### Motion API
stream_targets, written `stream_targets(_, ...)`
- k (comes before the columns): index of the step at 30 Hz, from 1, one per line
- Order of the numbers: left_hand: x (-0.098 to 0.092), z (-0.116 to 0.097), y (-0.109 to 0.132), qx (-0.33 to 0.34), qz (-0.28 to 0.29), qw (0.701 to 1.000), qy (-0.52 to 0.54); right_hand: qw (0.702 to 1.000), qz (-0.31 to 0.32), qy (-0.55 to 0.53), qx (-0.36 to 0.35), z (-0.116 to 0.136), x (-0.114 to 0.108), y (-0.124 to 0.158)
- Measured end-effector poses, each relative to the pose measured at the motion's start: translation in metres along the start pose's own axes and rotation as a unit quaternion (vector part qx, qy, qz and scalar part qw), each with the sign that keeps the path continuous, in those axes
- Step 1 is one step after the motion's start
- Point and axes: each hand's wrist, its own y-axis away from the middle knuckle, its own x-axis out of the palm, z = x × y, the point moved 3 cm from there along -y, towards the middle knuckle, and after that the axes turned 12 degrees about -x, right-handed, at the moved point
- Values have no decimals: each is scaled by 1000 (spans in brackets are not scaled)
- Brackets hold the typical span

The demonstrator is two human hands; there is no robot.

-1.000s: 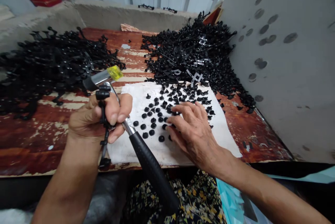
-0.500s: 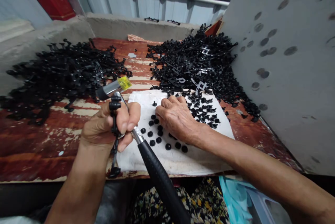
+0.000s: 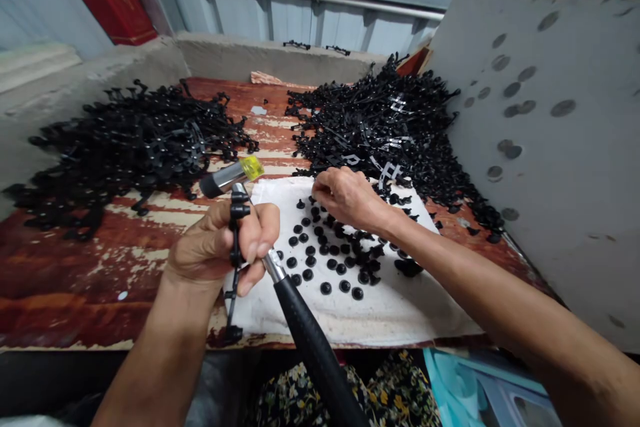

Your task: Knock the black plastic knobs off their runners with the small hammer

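Observation:
My left hand [image 3: 225, 244] is closed round a hammer [image 3: 305, 320] with a black grip and a yellow-tipped metal head. The same hand holds a long black part [image 3: 234, 294], which hangs down beside the hammer. My right hand [image 3: 347, 194] is over the upper part of the white cloth [image 3: 310, 314], its fingers curled together; what they hold, if anything, is hidden. Around and below it, many small round black caps [image 3: 326, 288] lie scattered on the cloth.
A heap of black parts [image 3: 140, 140] lies on the left of the worn red table [image 3: 75, 280], and a larger heap [image 3: 370, 120] behind the cloth. A grey spotted panel [image 3: 560, 167] stands on the right. A red box [image 3: 115, 10] is at the back left.
My right hand has moved up over the cloth, uncovering more caps. My left hand still holds the hammer and the long black part. The view has shifted slightly.

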Motion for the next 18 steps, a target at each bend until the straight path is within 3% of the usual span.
stream_targets(5,-4,4,1,3,-7,1000,-7,999,33,-24,18,-10,8,-24)
stream_targets(9,-4,4,-1,-17,-27,999,-7,1000,-19,-11,16,-9,4,-18)
stream_targets(13,-2,3,-6,-32,-16,999,11,994,-107,-23,-7,2,-12,36)
stream_targets(16,-4,5,-4,-39,-3,999,22,955,-270,-117,-23,-1,-19,105)
stream_targets(18,-4,6,-1,-34,-3,999,15,938,-329,-103,30,-18,-14,151)
